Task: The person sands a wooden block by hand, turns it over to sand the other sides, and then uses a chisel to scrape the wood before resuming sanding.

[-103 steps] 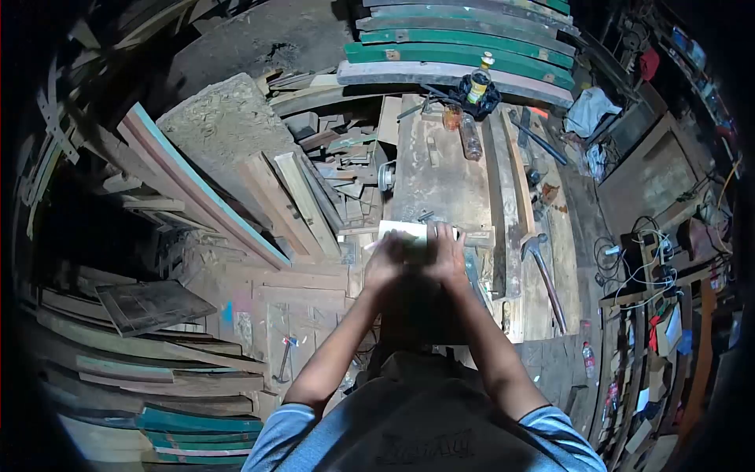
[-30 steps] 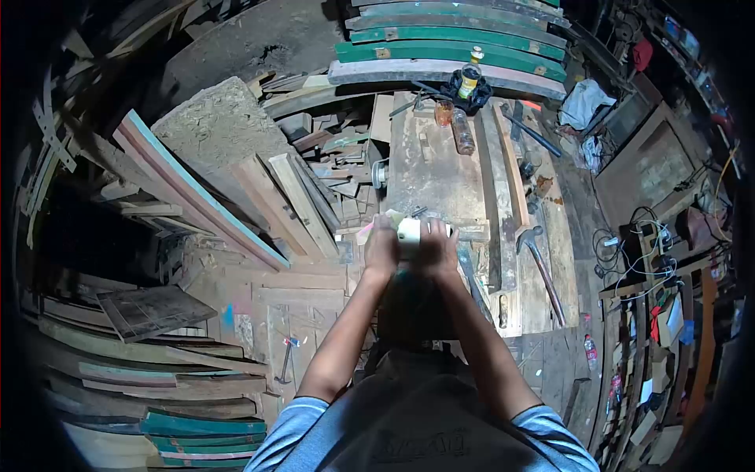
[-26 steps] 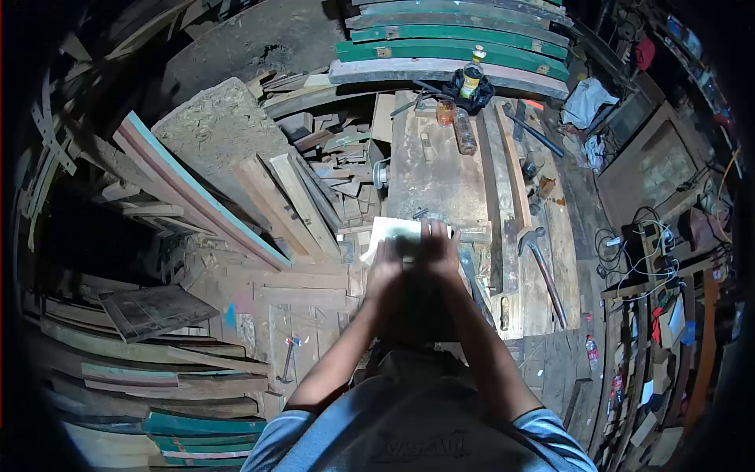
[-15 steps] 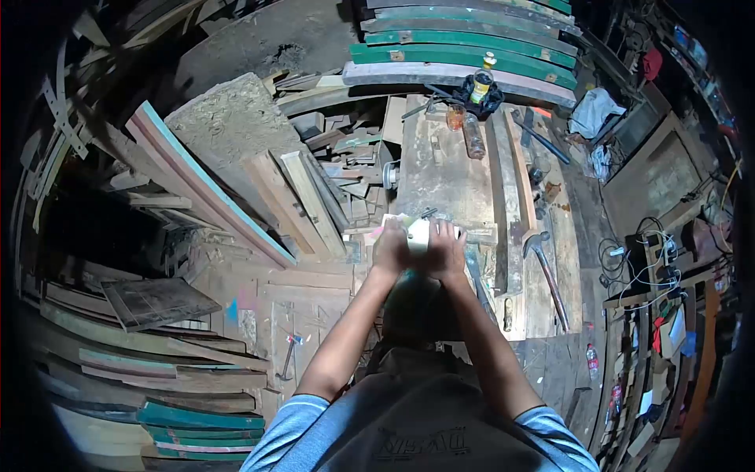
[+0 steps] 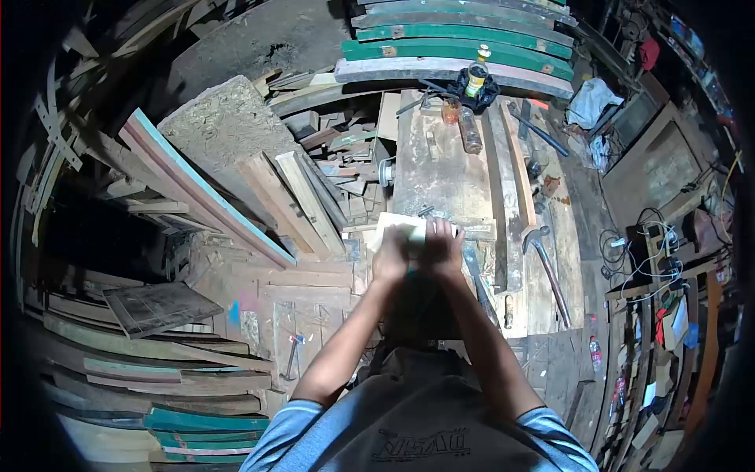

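Observation:
Both hands meet at the near edge of the workbench, in front of my body. A pale, flat piece, perhaps wood, lies between and under them; its exact kind does not show. My left hand is blurred by motion and grips the piece's left side. The fingers of my right hand are curled over its right part. Just beyond the hands lies a small dark metal tool. Right of my right hand, a long narrow tool rests on the bench.
A claw hammer lies on the bench's right side. Farther back stand a yellow-labelled bottle, an orange jar and a lying plastic bottle. Wood offcuts fill the left, and cables hang at right.
Both hands stay together at the bench edge. More of the pale piece shows beyond my left hand now, and the view has shifted slightly.

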Motion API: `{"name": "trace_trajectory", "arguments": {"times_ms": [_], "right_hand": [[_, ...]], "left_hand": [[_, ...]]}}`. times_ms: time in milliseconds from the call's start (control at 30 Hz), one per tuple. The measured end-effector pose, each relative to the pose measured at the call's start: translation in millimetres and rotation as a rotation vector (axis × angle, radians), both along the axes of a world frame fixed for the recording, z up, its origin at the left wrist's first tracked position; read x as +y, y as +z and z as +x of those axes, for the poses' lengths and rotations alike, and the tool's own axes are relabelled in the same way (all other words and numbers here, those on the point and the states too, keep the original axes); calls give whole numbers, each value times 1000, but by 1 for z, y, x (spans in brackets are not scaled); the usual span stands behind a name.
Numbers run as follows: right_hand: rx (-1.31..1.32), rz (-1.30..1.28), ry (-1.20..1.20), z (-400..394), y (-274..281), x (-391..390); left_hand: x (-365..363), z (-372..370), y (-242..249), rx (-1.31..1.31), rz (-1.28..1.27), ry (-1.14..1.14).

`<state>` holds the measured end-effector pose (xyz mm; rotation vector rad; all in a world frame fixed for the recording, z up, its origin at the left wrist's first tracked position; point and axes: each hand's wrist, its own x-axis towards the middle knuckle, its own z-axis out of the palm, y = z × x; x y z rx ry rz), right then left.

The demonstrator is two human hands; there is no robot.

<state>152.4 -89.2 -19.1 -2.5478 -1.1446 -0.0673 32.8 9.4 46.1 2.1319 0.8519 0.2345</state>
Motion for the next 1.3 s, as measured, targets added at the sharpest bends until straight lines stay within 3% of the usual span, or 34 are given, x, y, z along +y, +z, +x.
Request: {"name": "trace_trajectory", "arguments": {"times_ms": [33, 67, 100, 167, 267, 300, 367, 467, 567, 600, 633, 700, 800, 900, 967, 1033, 1167, 1200, 1267, 1300], "right_hand": [[-76, 0, -6, 3, -20, 3], [-199, 169, 68, -2, -17, -9], [-137, 137, 64, 0, -10, -8], [-14, 58, 65, -1, 3, -6], [-175, 71, 12, -4, -36, 1], [-215, 49, -7, 0, -42, 3], [-48, -62, 3, 1, -19, -1], [-100, 77, 15, -6, -5, -8], [-41, 166, 41, -1, -13, -4], [-11, 72, 50, 1, -11, -3], [-21, 95, 48, 0, -12, -5], [-50, 152, 54, -3, -12, -6], [-47, 79, 41, -1, -19, -3], [43, 7, 44, -1, -23, -7], [85, 13, 46, 2, -20, -5], [136, 13, 50, 5, -5, -3], [21, 126, 78, 0, -13, -5], [41, 102, 76, -1, -13, -6], [50, 68, 66, 5, -29, -2], [10, 88, 67, 4, -32, -4]], "left_hand": [[-8, -11, -4, 77, 140, -68], [-16, -23, -6, 158, 276, -144], [-21, -30, -8, 235, 413, -226], [-3, -29, -54, 141, 435, -197], [16, 17, -7, 133, 20, -6], [22, 31, 26, 363, 32, -102], [21, 49, 78, 665, 69, -282], [24, -5, -95, -113, 790, -141], [9, -32, -48, -3, 557, -273], [8, -37, -33, 54, 479, -312], [11, -32, -25, -9, 523, -353], [35, -7, -50, 9, 686, -370], [46, 32, -32, 264, 399, -252], [34, 12, -67, -82, 377, -211], [24, -12, -78, -8, 365, -273], [1, -39, -46, 35, 496, -360], [25, -5, -52, 36, 547, -215], [32, 8, -40, 33, 424, -177], [39, 35, -7, 299, 305, -186], [33, 30, -6, 308, 366, -202]]}}
